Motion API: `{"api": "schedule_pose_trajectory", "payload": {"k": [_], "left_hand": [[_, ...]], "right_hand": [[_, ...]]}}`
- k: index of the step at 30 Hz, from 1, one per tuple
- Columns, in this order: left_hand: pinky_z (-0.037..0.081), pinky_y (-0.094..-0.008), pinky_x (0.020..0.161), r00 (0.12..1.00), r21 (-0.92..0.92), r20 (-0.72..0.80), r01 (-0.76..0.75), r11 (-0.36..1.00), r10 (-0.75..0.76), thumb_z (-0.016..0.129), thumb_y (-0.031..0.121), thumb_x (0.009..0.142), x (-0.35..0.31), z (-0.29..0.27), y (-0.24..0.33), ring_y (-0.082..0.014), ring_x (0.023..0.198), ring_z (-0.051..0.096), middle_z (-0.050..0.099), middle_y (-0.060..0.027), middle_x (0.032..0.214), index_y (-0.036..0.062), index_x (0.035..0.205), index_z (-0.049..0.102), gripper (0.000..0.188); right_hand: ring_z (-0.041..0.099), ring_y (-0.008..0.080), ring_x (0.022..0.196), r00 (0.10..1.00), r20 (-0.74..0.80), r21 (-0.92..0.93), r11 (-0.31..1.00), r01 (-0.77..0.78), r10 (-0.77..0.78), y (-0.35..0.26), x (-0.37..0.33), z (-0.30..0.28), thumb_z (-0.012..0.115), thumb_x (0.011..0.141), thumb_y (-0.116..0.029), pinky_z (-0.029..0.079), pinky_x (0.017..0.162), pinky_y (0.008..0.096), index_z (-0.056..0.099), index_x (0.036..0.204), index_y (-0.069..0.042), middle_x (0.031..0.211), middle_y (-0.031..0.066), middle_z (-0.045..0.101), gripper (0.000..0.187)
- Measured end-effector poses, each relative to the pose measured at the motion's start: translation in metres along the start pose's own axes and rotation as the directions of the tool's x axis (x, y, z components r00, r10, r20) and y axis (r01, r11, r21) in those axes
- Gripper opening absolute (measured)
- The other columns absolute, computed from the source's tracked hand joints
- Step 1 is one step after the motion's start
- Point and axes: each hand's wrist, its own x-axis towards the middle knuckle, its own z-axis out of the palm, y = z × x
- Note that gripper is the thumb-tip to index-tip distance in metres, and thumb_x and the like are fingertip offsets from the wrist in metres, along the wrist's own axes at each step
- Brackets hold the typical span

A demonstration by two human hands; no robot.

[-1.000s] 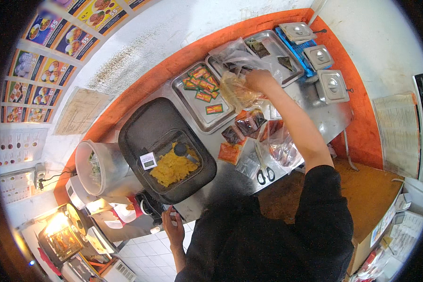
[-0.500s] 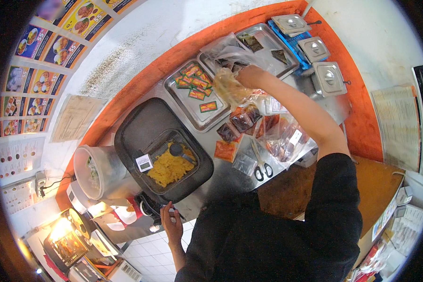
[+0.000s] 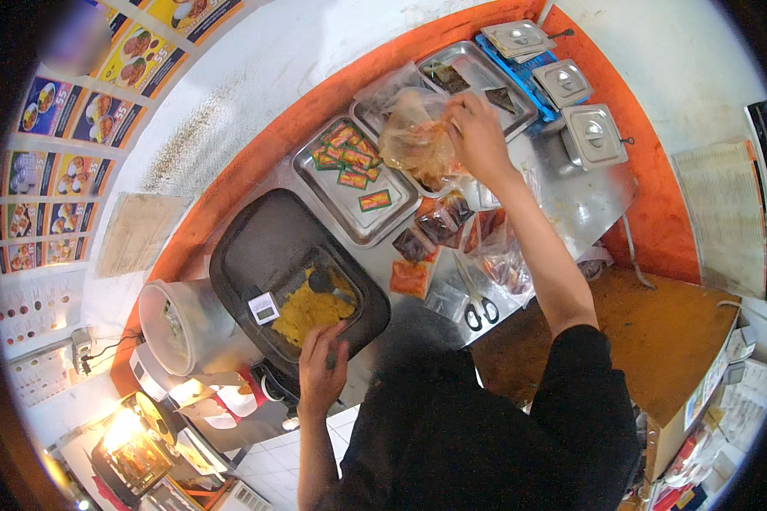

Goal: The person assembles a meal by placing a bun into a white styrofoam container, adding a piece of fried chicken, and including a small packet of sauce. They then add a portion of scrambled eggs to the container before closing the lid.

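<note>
Right grip point(image 3: 475, 128), pinching one clear plastic bag point(image 3: 416, 140) at its edge, bag just left of it (a firm pinch and level carriage should limit spills); left grip point(image 3: 322, 362), loosely curled, hold indeterminable, yellow food point(image 3: 302, 311) just beyond.
</note>
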Motion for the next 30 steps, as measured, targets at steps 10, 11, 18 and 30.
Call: {"api": "schedule_pose_trajectory", "payload": {"k": [10, 11, 18, 30], "left_hand": [[0.050, -0.0470, 0.097, 0.820, 0.084, 0.065, -0.573, 0.815, 0.569, 0.064, 0.002, 0.089, 0.285, 0.066, 0.092, -0.0428, 0.113, 0.061, 0.064, -0.0207, 0.123, 0.0053, 0.135, 0.057, 0.047], [0.051, -0.0471, 0.097, 0.869, 0.091, 0.119, -0.491, 0.866, 0.480, 0.064, 0.001, 0.088, 0.297, 0.072, 0.074, -0.0426, 0.113, 0.061, 0.064, -0.0214, 0.124, 0.0044, 0.134, 0.057, 0.047], [0.052, -0.0467, 0.092, 0.955, 0.427, 0.160, -0.297, 0.854, 0.251, 0.061, -0.002, 0.085, 0.305, 0.073, -0.013, -0.0407, 0.108, 0.063, 0.066, -0.0195, 0.116, 0.0050, 0.122, 0.065, 0.039], [0.054, -0.0484, 0.087, 0.870, 0.451, 0.491, -0.308, 0.837, 0.056, 0.065, 0.002, 0.081, 0.347, 0.142, 0.008, -0.0422, 0.096, 0.068, 0.071, -0.0243, 0.098, -0.0041, 0.097, 0.071, 0.018]], "right_hand": [[0.054, 0.0285, 0.109, 0.969, 0.138, -0.236, 0.943, 0.233, -0.205, -0.025, 0.002, -0.028, 0.063, 0.080, -0.010, 0.040, 0.094, 0.0429, 0.064, 0.104, -0.007, 0.107, 0.0084, 0.062, 0.024], [0.055, 0.0288, 0.109, 0.980, 0.147, -0.257, 0.951, 0.169, -0.134, -0.021, 0.004, -0.032, 0.063, 0.081, -0.010, 0.041, 0.093, 0.0427, 0.064, 0.103, -0.007, 0.106, 0.0088, 0.063, 0.022], [0.059, 0.0332, 0.101, 0.980, 0.042, -0.183, 0.966, -0.182, 0.193, 0.025, -0.010, -0.072, 0.062, 0.085, -0.007, 0.045, 0.087, 0.0439, 0.067, 0.096, -0.005, 0.099, 0.0132, 0.065, 0.012], [0.062, 0.0312, 0.084, 0.788, 0.021, 0.067, 0.786, -0.615, 0.615, 0.020, -0.108, -0.116, 0.069, 0.088, -0.003, 0.049, 0.078, 0.0404, 0.070, 0.102, 0.000, 0.090, 0.0155, 0.066, 0.015]]}}
